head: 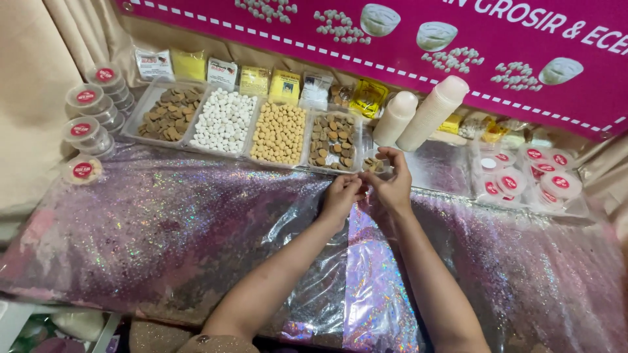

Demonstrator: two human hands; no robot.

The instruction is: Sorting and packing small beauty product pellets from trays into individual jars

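My left hand (341, 194) and my right hand (392, 178) meet above the glittery pink table cover (163, 222), fingers pinched together on a small clear plastic bag (374, 166) with a few brown pieces inside. Both hands grip this bag just in front of the rightmost tray of brown discs (332, 141). To its left stand trays of tan balls (279, 134), white balls (224, 121) and darker brown pieces (169, 115).
Stacked lidded cups with red labels (91, 111) stand at the left. Two stacks of white cups (418, 114) lie tilted behind my hands. More red-labelled lidded cups (530, 175) sit at the right. Small packets (255, 82) line the back under a pink banner (458, 39).
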